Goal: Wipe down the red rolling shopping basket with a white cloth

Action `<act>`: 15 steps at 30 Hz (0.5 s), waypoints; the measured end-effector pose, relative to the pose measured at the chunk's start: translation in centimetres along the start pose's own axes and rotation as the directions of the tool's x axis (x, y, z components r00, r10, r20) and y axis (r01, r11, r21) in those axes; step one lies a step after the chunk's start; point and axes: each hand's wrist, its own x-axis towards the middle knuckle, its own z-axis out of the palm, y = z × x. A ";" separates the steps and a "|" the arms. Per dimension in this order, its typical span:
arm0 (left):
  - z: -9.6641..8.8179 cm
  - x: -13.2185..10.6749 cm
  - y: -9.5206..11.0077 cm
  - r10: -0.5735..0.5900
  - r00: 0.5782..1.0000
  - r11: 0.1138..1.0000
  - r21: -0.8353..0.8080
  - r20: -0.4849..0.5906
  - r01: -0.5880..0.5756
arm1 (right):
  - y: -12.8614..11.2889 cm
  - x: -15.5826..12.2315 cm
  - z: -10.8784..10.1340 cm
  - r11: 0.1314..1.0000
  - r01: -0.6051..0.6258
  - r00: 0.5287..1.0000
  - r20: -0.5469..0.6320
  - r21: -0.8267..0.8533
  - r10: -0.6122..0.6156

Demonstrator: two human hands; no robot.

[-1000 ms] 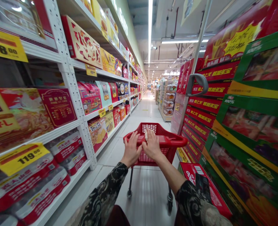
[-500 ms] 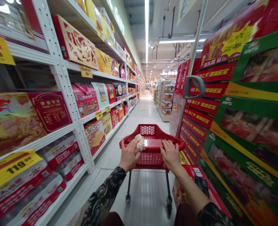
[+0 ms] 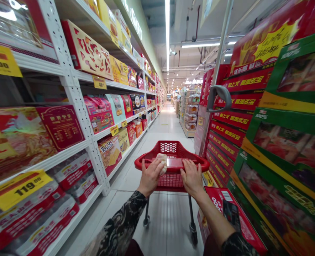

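On the red plastic handle (image 3: 173, 163), left hand (image 3: 151, 177) with tissue (image 3: 161, 163), right hand (image 3: 192, 178) flat

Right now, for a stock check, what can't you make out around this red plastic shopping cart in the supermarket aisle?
Head view:
The pale crumpled thing at the left hand: fingers cover part of it, and it is too blurred to identify.
The red mesh cart basket: its handle and the hands hide most of the inside.
The yellow price tag at upper left: cut off by the left edge.
The far aisle end: too small to make out.
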 end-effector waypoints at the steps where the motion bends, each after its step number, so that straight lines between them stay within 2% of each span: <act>1: -0.4 -0.5 -1.2 -0.030 1.000 0.999 0.021 -0.003 0.030 | 0.0 0.0 0.0 1.000 -0.001 1.000 0.002 0.004 0.001; 5: -2.0 -1.6 -5.1 -0.165 0.986 0.983 0.085 0.004 0.164 | -0.7 -0.1 0.0 1.000 -0.010 1.000 0.012 0.008 0.010; 8: -2.4 -1.5 -6.0 -0.304 0.952 0.948 0.085 -0.032 0.305 | -1.6 -0.1 0.0 1.000 -0.007 0.999 0.040 0.007 0.007; 11: -1.9 -1.1 -4.9 -0.356 0.933 0.934 0.016 -0.055 0.358 | -2.6 -0.1 0.1 1.000 -0.017 0.998 0.064 0.015 0.016; 15: -0.6 0.3 -0.5 -0.262 0.963 0.961 -0.107 -0.068 0.254 | -3.3 -0.1 0.3 0.997 -0.036 0.997 0.075 0.075 0.030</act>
